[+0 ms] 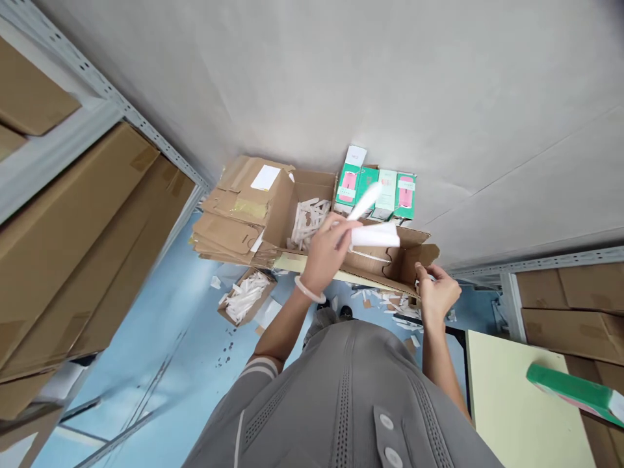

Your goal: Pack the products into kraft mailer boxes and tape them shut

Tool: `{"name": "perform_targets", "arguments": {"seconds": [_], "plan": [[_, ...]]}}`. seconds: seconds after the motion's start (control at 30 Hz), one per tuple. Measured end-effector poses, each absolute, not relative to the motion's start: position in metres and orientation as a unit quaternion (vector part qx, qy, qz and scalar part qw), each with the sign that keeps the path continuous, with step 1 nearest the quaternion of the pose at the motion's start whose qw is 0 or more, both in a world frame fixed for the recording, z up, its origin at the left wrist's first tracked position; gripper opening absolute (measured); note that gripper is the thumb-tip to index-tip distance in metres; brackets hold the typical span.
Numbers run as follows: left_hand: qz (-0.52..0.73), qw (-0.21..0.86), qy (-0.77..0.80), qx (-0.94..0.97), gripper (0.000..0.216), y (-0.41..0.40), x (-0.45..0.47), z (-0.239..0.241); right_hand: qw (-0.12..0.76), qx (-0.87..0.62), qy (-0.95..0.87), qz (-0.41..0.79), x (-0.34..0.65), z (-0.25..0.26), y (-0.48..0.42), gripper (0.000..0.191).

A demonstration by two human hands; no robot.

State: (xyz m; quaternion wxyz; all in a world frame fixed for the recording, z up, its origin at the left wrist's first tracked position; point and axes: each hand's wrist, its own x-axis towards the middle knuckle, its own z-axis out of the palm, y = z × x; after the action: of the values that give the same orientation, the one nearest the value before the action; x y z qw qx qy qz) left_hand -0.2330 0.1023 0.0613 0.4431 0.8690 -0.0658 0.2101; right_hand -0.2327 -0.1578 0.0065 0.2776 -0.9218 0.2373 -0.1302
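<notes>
My left hand (327, 252) is closed on a folded white paper piece (377, 235) and a slim white strip (364, 201), raised over a long open cardboard box (409, 263). My right hand (437, 292) pinches the near right corner of that box. Inside the box a little white material shows, partly behind the left hand. To its left, an open carton (314, 185) holds a heap of white strips (307, 218). Several green and white product boxes (405, 195) stand upright behind the long box.
Flattened cardboard (229, 237) is piled at the left. On the blue floor (180, 338) are a small carton (258, 309) of white scraps and loose paper bits. Shelves with cartons (97, 247) flank both sides. A green box (570, 387) lies on a pale table (517, 409).
</notes>
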Motion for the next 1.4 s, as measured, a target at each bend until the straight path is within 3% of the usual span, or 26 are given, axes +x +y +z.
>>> {"name": "perform_targets", "arguments": {"seconds": [0.3, 0.73, 0.93, 1.17, 1.4], "plan": [[0.009, 0.469, -0.246, 0.848, 0.032, 0.068, -0.234, 0.045, 0.292, -0.917, 0.239, -0.127, -0.244, 0.011, -0.16, 0.056], [-0.038, 0.398, -0.251, 0.882, 0.031, 0.052, -0.233, 0.037, 0.318, -0.908, 0.248, -0.118, -0.262, 0.006, -0.183, 0.053], [-0.026, 0.406, -0.23, 0.884, 0.033, 0.036, -0.244, 0.046, 0.326, -0.903, 0.253, -0.121, -0.267, 0.003, -0.205, 0.052], [0.124, 0.4, -0.128, 0.899, 0.027, 0.057, -0.245, 0.056, 0.344, -0.898, 0.248, -0.118, -0.26, 0.0, -0.233, 0.059], [0.134, 0.32, 0.011, 0.938, 0.028, 0.145, -0.177, 0.011, 0.335, -0.9, 0.245, -0.136, -0.248, -0.006, -0.24, 0.057]]}}
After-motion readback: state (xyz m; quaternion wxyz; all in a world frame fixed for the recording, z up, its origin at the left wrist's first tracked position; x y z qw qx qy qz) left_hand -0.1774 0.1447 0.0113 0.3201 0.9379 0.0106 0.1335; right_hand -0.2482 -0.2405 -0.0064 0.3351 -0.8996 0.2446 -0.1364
